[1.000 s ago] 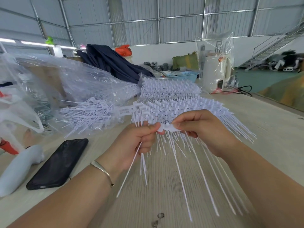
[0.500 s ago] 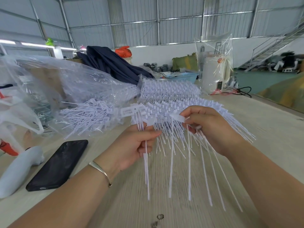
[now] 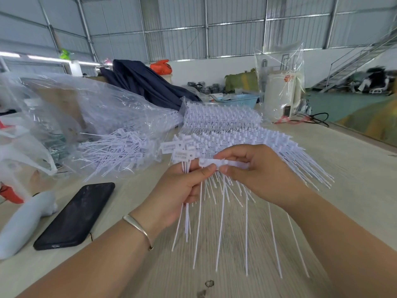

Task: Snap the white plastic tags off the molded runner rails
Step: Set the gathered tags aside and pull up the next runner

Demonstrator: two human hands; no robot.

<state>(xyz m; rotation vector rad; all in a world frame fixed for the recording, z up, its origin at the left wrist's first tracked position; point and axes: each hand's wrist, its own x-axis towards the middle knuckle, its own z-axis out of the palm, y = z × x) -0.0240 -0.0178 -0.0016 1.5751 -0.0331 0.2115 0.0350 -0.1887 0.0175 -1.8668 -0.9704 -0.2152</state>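
Observation:
My left hand is closed on a small bunch of loose white tags, label heads up and thin tails hanging below the fist. Its thumb and forefinger also pinch the left end of a white runner rail. My right hand grips the same rail from the right, fingers curled over it. Several long tag tails hang from the rail toward the table. Behind my hands lies a big stack of uncut rails with tags.
A black phone lies on the wooden table at the left, beside a pale grey object. Clear plastic bags holding loose tags fill the left. A bagged white appliance, a blue basket and dark cloth stand at the back.
My hands had pulled apart half a second ago with a tag snapped off in the left. Now they are together again, both on the rail, and the left hand's bunch has grown.

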